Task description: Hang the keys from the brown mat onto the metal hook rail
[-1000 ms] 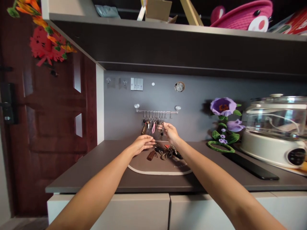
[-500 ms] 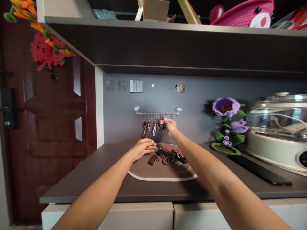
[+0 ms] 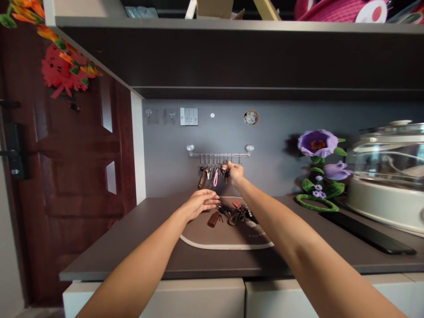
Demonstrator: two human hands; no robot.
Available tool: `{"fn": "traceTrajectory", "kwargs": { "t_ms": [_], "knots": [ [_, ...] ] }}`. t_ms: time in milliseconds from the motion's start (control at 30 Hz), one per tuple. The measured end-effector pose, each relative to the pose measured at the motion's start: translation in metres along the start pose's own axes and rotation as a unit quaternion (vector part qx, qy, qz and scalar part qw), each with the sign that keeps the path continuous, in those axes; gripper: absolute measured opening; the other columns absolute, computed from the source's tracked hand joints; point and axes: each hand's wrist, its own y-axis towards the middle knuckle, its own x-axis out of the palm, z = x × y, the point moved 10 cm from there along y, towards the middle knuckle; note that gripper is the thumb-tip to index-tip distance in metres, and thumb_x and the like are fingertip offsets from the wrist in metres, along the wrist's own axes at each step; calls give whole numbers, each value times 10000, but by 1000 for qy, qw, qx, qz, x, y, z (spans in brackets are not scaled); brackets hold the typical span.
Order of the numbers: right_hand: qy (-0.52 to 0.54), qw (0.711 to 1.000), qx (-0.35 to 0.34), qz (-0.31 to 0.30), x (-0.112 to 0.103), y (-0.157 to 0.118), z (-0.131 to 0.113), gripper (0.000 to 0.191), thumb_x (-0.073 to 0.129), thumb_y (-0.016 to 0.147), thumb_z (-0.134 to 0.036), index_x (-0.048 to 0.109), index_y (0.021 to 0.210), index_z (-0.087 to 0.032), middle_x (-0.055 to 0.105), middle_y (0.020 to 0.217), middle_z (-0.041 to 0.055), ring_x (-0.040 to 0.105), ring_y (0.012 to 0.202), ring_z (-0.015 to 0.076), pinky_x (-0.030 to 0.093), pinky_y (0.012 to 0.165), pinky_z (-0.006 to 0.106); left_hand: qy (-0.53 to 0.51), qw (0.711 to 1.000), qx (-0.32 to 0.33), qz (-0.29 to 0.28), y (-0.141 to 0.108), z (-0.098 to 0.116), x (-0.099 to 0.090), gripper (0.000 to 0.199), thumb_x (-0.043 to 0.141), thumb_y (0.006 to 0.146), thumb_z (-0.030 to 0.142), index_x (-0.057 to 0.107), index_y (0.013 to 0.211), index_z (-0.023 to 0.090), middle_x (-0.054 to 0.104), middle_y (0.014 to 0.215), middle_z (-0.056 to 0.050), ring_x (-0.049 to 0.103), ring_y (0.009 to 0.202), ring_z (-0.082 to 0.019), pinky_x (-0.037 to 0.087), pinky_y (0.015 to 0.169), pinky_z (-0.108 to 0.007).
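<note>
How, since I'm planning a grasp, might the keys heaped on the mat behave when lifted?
The keys would probably tangle, since they lie overlapping on the mat. They'd likely dangle and swing, being several small pieces. The brown fob probably keeps its shape: its edges look straight.

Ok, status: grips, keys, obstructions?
Right grip pinching small metal keys at slim silvery hook rail. Left grip open over brown, white-edged mat. No visible obstruction.
</note>
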Motion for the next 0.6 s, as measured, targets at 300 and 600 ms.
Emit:
{"fn": "traceTrajectory", "kwargs": {
  "t_ms": [300, 600],
  "knots": [
    [-5, 999, -8, -47, -2, 3, 14, 238, 578, 725, -340, 478, 604, -161, 525, 464, -40, 439, 372, 60, 387, 415, 194, 4, 1000, 6, 7, -1, 2, -3, 156, 647, 680, 216, 575, 780, 121, 641, 888, -101, 622, 785, -166, 477, 754, -315],
    [-71, 996, -2, -58, -14, -6, 21, 188, 590, 699, -315, 524, 641, -148, 505, 442, -51, 431, 373, 62, 350, 391, 179, 55, 998, 8, 12, -1, 1, -4, 212, 665, 659, 274, 577, 789, 132, 643, 875, -93, 606, 761, -137, 465, 746, -290]
  ]
}}
